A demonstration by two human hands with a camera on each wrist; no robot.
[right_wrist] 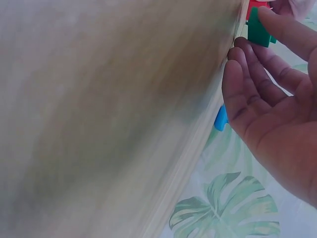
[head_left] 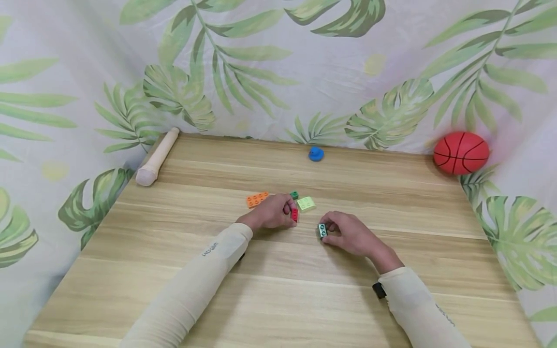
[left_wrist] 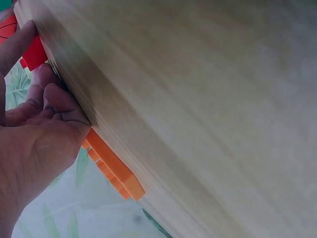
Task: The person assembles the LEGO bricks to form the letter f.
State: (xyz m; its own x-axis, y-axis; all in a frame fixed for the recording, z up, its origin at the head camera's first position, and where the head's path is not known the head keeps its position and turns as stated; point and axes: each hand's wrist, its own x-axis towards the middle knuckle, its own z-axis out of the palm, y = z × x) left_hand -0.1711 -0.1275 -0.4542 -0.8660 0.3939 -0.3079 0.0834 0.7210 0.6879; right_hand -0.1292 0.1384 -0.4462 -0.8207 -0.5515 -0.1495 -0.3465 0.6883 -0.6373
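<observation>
Between thumb and fingers, my left hand (head_left: 275, 211) pinches a small red toy brick (head_left: 294, 214), its studs facing up. My right hand (head_left: 350, 233) holds a dark green two-stud brick (head_left: 322, 231) by its sides, a short way right of the red one and nearer to me. The right wrist view shows this green brick (right_wrist: 258, 27) between thumb and fingertips, low at the tabletop. Just beyond the left hand lie an orange brick (head_left: 256, 199), partly hidden by it, a pale green brick (head_left: 306, 203) and another small green brick (head_left: 294, 195).
The wooden table (head_left: 278, 309) meets a leaf-patterned cloth (head_left: 261, 72) at the back. A blue toy duck (head_left: 315, 153) sits at the far edge. At the back right is a red ball (head_left: 461, 153); a pale microphone-shaped object (head_left: 158, 157) lies along the left edge.
</observation>
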